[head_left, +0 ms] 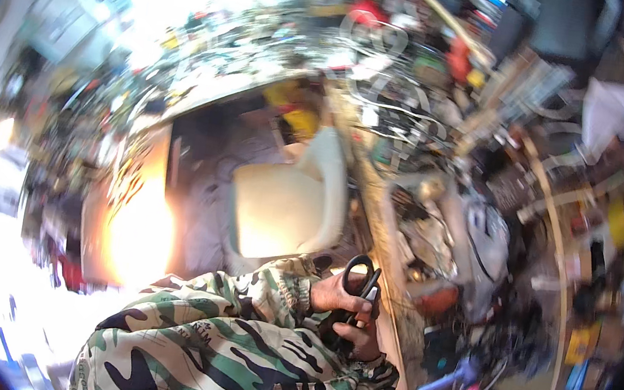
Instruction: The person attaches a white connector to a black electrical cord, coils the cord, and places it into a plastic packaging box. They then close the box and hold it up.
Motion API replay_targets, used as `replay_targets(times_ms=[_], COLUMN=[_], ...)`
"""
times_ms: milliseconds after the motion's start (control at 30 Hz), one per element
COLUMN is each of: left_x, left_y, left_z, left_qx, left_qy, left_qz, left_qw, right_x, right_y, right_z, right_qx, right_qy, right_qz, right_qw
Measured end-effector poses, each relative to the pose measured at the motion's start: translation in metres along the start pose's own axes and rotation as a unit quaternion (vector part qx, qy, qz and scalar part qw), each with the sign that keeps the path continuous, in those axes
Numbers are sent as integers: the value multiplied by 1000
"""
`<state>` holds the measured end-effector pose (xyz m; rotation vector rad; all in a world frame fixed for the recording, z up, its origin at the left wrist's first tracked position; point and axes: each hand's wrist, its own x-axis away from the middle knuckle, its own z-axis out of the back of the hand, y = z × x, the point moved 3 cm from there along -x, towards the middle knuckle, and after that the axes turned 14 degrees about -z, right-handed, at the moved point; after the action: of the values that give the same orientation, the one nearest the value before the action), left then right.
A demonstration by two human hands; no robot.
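Note:
In front of my camouflage-sleeved body, my two hands are close together at the lower middle. My left hand (335, 294) is closed on what looks like a pair of scissors with black loop handles (356, 265); the loops stick up past its fingers. Just below it, my right hand (363, 341) has its fingers bent around something dark and small that I cannot make out. A small pale piece shows between the two hands. Motion smears the picture, and the scissors' blades are hidden.
A cream plastic chair (279, 205) stands ahead of me. Along its right runs a wooden board edge (370, 194), with cluttered cables, bags and tools beyond. A bench heaped with small parts (243, 54) lies at the back. Bright sunlight falls on a wooden panel (102, 224) at the left.

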<state>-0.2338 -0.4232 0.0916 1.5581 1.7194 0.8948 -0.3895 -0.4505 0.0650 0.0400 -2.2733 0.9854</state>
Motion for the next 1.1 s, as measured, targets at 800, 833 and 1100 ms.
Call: replay_targets(times_ms=[800,833,1100], left_x=[450,464,531], left_y=[56,58,84], left_z=[78,88,135], left_qx=[98,137,151], left_qy=[369,381,497], left_qz=[-351,-385,-418], left_qw=[855,830,745], right_x=[-56,-58,-99], right_y=[186,189,215], right_z=[-332,-348,-427], right_qx=[420,446,539], right_qy=[-310,-304,-357], right_qz=[-230,-199,-140], right_qw=[821,818,750])
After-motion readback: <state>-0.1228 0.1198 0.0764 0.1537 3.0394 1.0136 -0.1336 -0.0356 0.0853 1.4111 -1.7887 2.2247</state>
